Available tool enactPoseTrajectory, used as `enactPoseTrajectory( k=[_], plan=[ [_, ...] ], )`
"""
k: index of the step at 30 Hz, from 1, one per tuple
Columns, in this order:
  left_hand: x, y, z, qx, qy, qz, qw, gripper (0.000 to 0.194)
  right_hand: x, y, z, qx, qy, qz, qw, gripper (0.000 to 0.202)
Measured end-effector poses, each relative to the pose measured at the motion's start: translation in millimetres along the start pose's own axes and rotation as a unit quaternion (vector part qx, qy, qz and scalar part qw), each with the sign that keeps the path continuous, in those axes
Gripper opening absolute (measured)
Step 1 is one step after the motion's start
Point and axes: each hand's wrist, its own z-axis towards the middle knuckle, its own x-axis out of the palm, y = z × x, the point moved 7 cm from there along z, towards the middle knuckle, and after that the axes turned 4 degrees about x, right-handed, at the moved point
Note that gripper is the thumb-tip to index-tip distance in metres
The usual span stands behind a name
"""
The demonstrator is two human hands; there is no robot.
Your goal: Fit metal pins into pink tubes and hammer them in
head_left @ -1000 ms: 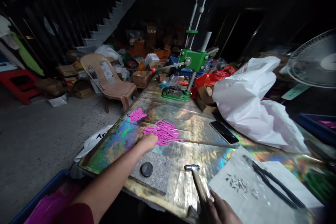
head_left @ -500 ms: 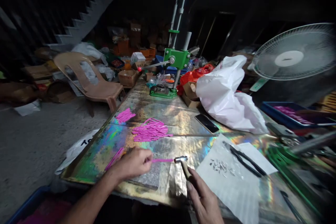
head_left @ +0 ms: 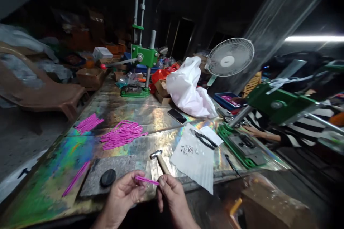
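Note:
Both hands are together at the table's near edge, with a slim bright pink strip (head_left: 147, 180), seemingly doubled, between them. My left hand (head_left: 125, 191) pinches its left end. The fingertips of my right hand (head_left: 172, 195) close on the other end. Just beyond the right hand lies a small hammer (head_left: 162, 161), its handle end hidden behind the fingers. A stone slab (head_left: 118, 162) bearing a round black disc (head_left: 108, 178) sits left of the hands. Further off are a large heap of pink strips (head_left: 122, 134), a smaller bundle (head_left: 88, 123) and a few separate strips (head_left: 76, 179).
White paper (head_left: 195, 166) holds small metal bits (head_left: 189, 150) and black-handled pliers (head_left: 205, 139). A phone (head_left: 176, 116), white sack (head_left: 188, 89) and green press (head_left: 143, 57) stand beyond. At right are another green press (head_left: 279, 103), a fan (head_left: 229, 57) and a person's striped sleeve (head_left: 309, 125).
My right hand has let go of the hammer, which now lies on the table, and grips the pink strip. My left hand has lifted the strip off the slab. The view has swung right.

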Motion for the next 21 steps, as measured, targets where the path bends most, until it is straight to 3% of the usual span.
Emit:
enactPoseTrajectory(
  k=[4, 6, 9, 12, 15, 18, 21],
  plan=[
    [27.6, 8, 4, -0.012, 0.021, -0.013, 1.000, 0.032, 9, -11, -1, 0.010, 0.013, 0.025, 1.000, 0.040],
    [30.1, 13, 7, -0.013, 0.014, -0.009, 1.000, 0.033, -2, -10, -1, 0.002, -0.009, -0.069, 0.998, 0.039],
    [19.4, 19, 10, -0.014, -0.017, 0.002, 1.000, 0.035, -51, 6, 8, -0.038, -0.114, -0.276, 0.954, 0.035],
    [8.1, 23, 13, -0.017, -0.030, 0.006, 0.999, 0.036, -117, 27, 25, -0.058, -0.202, -0.363, 0.908, 0.026],
    [7.7, 30, 14, -0.029, -0.015, 0.010, 0.999, 0.038, -169, 40, 45, -0.053, -0.245, -0.452, 0.856, 0.018],
    [14.6, 38, 13, -0.044, 0.009, 0.015, 0.999, 0.041, -191, 39, 64, -0.037, -0.241, -0.521, 0.818, 0.013],
    [19.3, 43, 11, -0.052, 0.020, 0.011, 0.998, 0.041, -195, 29, 77, -0.020, -0.230, -0.563, 0.793, 0.014]
  ],
)
